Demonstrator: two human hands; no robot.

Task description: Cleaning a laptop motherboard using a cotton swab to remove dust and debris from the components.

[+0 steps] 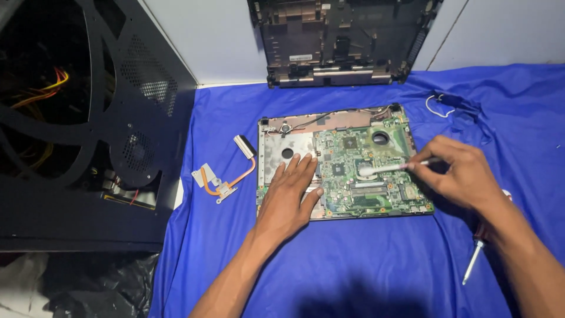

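Observation:
A green laptop motherboard (pixel 376 150) lies in its base frame on the blue cloth (pixel 365 265). My left hand (pixel 291 197) rests flat on the board's left part, fingers spread beside a bare metal plate (pixel 279 148) with a round hole. My right hand (pixel 456 171) pinches a small white brush (pixel 385 169), whose bristle end touches the middle of the board near a chip.
A copper heat pipe with metal brackets (pixel 226 176) lies left of the board. An open black computer case (pixel 76 118) stands at far left. A laptop shell (pixel 338 41) leans on the wall behind. A screwdriver (pixel 474 259) lies under my right forearm; a white wire (pixel 438 106) sits back right.

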